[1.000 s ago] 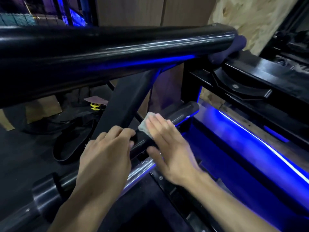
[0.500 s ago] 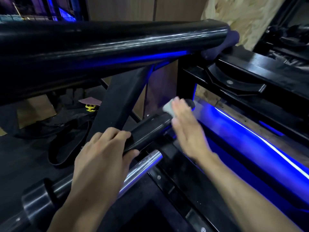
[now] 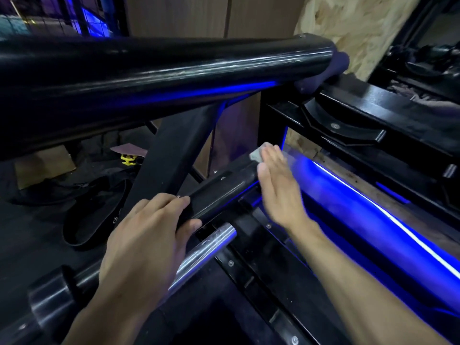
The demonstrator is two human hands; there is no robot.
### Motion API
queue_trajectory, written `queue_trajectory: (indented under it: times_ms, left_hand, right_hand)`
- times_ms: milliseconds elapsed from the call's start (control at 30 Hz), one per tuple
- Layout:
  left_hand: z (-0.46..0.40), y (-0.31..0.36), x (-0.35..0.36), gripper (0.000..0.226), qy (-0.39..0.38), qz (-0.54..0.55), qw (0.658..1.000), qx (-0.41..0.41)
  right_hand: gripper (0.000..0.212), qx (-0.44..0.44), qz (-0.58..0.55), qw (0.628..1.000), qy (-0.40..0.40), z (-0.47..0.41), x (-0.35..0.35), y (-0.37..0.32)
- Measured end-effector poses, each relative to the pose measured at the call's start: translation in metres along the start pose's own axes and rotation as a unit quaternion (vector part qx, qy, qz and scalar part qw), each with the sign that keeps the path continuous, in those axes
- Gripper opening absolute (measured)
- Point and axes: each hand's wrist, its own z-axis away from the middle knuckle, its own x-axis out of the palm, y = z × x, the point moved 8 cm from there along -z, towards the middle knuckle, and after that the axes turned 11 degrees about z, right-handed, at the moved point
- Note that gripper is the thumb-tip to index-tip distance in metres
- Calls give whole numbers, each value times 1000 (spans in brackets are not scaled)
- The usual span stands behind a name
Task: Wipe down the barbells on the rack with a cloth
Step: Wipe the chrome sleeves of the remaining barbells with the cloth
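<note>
Black looped strap (image 3: pixel 92 220) on floor: small white lettering, partly hidden, too small to read. No other text legible.

Glossy black barbell sleeve (image 3: pixel 219 192) — polished chrome shaft (image 3: pixel 206 247) — rough chipboard panel (image 3: pixel 353 28).

A black belt (image 3: pixel 94 220) lies on the dark floor, a yellow clip (image 3: pixel 128 159) beyond it beside cardboard (image 3: pixel 44 165).

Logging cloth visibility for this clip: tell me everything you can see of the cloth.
The cloth shows only as a small, pale grey-white folded corner. It lies at the far end of the black barbell sleeve, pressed there under the straight fingers of the right hand, which cover most of it. Texture is blurred.
</note>
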Motion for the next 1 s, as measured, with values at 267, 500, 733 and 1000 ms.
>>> queue_trajectory:
  times_ms: [267, 500, 733, 1000]
  left_hand:
    - [0, 0, 1, 41, 3, 2, 1000, 7]
    - [-1, 1, 2, 42, 2, 1, 1000, 2]
    - [-1, 0, 1, 42, 2, 1, 1000, 3]
    - [0, 1, 0, 40, -1, 9, 1000, 0]
  right_hand:
    - [45, -126, 16, 992, -1, 6, -6, -12]
    - [30, 65, -20, 998, 11, -39, -13, 34]
    - [15, 78, 0, 995, 65, -46, -32, 26]
    - [20, 55, 71, 995, 47, -42, -29, 7]
